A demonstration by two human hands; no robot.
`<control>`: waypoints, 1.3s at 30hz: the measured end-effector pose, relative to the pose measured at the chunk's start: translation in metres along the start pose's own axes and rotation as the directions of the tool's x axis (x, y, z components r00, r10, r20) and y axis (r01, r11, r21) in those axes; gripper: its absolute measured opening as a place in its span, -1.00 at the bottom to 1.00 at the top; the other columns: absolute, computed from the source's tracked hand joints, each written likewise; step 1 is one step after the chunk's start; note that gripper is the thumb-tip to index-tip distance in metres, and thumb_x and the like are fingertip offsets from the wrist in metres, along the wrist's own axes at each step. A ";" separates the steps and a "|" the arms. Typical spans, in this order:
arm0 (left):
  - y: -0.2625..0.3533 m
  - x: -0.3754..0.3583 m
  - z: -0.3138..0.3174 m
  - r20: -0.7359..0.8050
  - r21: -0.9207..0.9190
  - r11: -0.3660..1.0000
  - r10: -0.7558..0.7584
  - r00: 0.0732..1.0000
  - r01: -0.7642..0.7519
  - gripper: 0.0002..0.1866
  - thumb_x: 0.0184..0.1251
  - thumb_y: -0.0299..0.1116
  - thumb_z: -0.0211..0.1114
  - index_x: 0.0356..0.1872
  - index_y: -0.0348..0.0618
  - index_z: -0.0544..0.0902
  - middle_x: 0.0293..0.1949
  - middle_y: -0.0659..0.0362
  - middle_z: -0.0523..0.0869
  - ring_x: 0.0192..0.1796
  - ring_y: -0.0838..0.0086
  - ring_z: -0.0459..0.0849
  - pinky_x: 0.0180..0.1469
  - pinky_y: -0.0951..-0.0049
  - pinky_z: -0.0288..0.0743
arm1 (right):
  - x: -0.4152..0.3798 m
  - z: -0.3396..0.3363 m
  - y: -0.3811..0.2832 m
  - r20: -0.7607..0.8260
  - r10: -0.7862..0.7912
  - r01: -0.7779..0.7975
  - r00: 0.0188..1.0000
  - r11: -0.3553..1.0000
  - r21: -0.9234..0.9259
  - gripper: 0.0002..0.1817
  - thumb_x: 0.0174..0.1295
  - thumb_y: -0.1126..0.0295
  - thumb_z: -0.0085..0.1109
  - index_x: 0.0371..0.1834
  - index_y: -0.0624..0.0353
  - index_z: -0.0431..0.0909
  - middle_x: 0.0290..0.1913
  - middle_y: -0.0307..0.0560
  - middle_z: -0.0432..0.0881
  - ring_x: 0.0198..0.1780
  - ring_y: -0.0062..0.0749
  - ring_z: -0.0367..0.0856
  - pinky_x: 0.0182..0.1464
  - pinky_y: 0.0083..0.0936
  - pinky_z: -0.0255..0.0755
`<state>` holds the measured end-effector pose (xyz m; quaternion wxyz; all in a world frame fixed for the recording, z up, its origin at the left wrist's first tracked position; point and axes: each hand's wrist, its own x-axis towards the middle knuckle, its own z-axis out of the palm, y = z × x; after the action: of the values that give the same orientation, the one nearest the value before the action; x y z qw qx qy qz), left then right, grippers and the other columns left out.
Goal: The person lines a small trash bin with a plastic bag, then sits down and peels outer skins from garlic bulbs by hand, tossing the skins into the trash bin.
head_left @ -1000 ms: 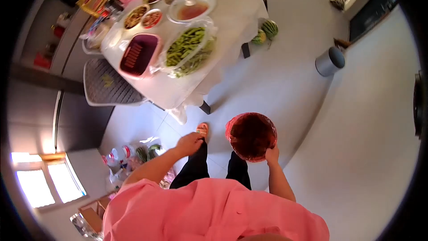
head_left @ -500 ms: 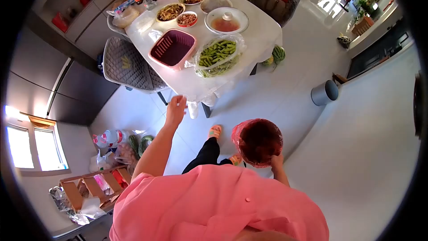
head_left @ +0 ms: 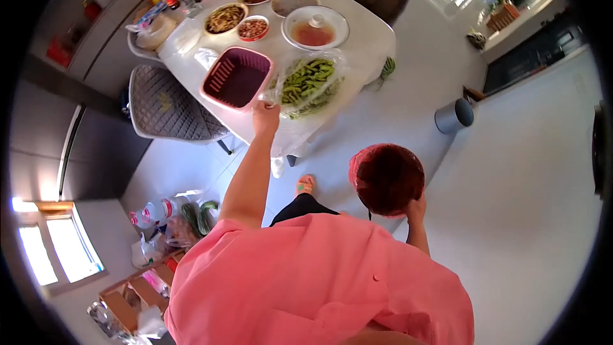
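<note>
at the near edge of the white surface, the left hand is stretched out from the pink sleeve and its fingers are closed around the edge of the clear plastic bag of green beans; the pinch itself is small in the picture, so how much plastic it has i cannot tell. this bag lies on the surface just right of the purple basket, and partly hangs over the near edge. behind the bag, further from the person, stands a glass-lidded bowl of red soup, and left of that are three small dishes of food. a grey quilted chair is at the left side of the surface.

the right hand is low and well apart from the surface, to the right of the bag. its fingers are curled under the rim of a red bowl lined with red plastic, and it carries this bowl alone, held about level.

from the head view, the step seems to be to take hold of the bean bag. to do it well, i think the left hand should gather more of the plastic before it pulls, because the bag looks full and soft and can tear or spill. it is better to slide it toward the edge slowly, away from the basket, and to keep the red bowl level in the other hand.
</note>
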<state>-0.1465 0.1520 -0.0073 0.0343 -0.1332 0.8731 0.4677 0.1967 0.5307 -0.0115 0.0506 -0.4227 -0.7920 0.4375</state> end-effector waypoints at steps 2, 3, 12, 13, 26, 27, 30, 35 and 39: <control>0.016 -0.009 -0.008 0.006 -0.070 0.997 0.026 1.000 -0.026 -0.75 0.12 -0.25 0.26 -0.33 -0.24 0.61 -0.46 0.08 0.66 -0.40 0.30 0.65 -0.29 0.31 0.50 | -0.002 -0.002 -0.013 -0.014 -0.038 0.037 0.999 0.998 -0.042 -0.45 -0.02 0.58 -0.21 0.14 0.26 0.44 0.01 0.12 0.59 0.08 -0.06 0.53 0.15 -0.37 0.33; 0.016 -0.006 -0.012 0.050 -0.200 0.980 -0.011 0.999 0.020 -0.81 0.14 -0.28 0.24 -0.36 -0.20 0.58 -0.49 0.15 0.62 -0.42 0.42 0.60 -0.35 0.37 0.48 | 0.003 0.001 -0.007 -0.025 -0.011 0.010 1.000 0.999 -0.032 -0.43 -0.04 0.61 -0.22 0.14 0.22 0.45 0.01 0.10 0.60 0.08 -0.07 0.53 0.16 -0.39 0.33; 0.048 0.011 -0.029 0.143 -0.574 0.799 -0.115 0.983 0.177 -0.77 0.19 -0.29 0.29 -0.20 -0.11 0.51 -0.26 0.27 0.55 -0.24 0.59 0.53 -0.23 0.46 0.43 | 0.019 0.024 -0.034 -0.057 -0.006 0.004 0.998 1.000 -0.031 -0.52 0.04 0.55 -0.13 0.08 0.21 0.51 -0.03 0.07 0.63 0.05 -0.14 0.56 0.12 -0.39 0.35; 0.050 0.016 -0.026 0.058 -0.575 0.808 -0.112 0.992 0.125 -0.69 0.16 -0.26 0.33 -0.14 -0.14 0.50 -0.18 0.23 0.54 -0.17 0.52 0.53 -0.17 0.40 0.44 | 0.021 0.027 -0.038 -0.055 -0.008 0.006 0.998 0.999 -0.034 -0.52 0.04 0.55 -0.13 0.08 0.21 0.51 -0.03 0.07 0.63 0.05 -0.14 0.56 0.12 -0.39 0.35; 0.024 0.015 -0.096 -0.375 0.390 0.914 0.271 0.886 -0.115 -0.11 -0.02 -0.13 0.44 0.32 -0.15 0.17 0.30 -0.06 0.17 0.33 0.01 0.14 0.31 0.02 0.11 | 0.039 0.047 -0.066 0.018 -0.162 0.162 0.987 0.970 -0.180 -0.45 0.01 0.61 -0.23 0.13 0.13 0.49 -0.06 0.20 0.63 0.04 0.08 0.56 0.07 -0.29 0.39; 0.011 0.022 -0.097 -0.395 0.224 0.971 0.166 0.903 -0.081 -0.08 -0.03 -0.13 0.45 0.33 -0.16 0.12 0.29 -0.10 0.16 0.33 -0.02 0.12 0.32 0.03 0.10 | 0.038 0.045 -0.072 0.035 -0.138 0.142 0.990 0.967 -0.213 -0.42 0.01 0.61 -0.23 0.17 0.09 0.46 -0.05 0.20 0.62 0.05 0.09 0.55 0.07 -0.29 0.38; -0.011 0.039 -0.095 -0.397 0.029 0.996 -0.071 0.915 0.090 -0.01 -0.02 -0.13 0.46 0.36 -0.20 0.01 0.26 -0.16 0.14 0.27 -0.02 0.23 0.20 0.11 0.33 | 0.034 0.045 -0.086 0.074 -0.133 0.148 0.988 0.958 -0.244 -0.47 0.21 0.42 -0.04 0.31 -0.11 0.34 0.04 0.06 0.60 0.08 -0.01 0.54 0.10 -0.31 0.37; 0.002 0.039 -0.091 -0.142 -0.575 0.746 -0.494 0.858 0.335 -0.13 0.03 -0.31 0.38 0.32 -0.25 0.04 0.08 -0.06 0.37 -0.14 0.19 0.57 -0.40 0.28 0.54 | 0.040 0.054 -0.097 0.133 -0.146 0.177 0.980 0.947 -0.267 -0.43 0.20 0.41 -0.04 0.34 -0.19 0.29 0.05 0.07 0.59 0.09 0.01 0.53 0.09 -0.27 0.38; -0.035 0.059 -0.089 0.117 -0.699 0.562 -0.521 0.846 0.442 -0.62 0.06 -0.43 0.22 -0.07 -0.30 0.41 -0.22 0.04 0.57 -0.25 0.26 0.59 -0.41 0.22 0.53 | 0.049 0.060 -0.098 0.149 -0.106 0.156 0.983 0.913 -0.378 -0.55 0.16 0.37 -0.13 0.15 0.04 0.47 -0.02 0.21 0.59 0.07 0.16 0.51 0.09 -0.17 0.37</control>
<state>-0.1882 0.0486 0.0035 0.0623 -0.3928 0.5581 0.7283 0.0772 0.5007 0.0097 -0.0546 -0.3418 -0.8911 0.2935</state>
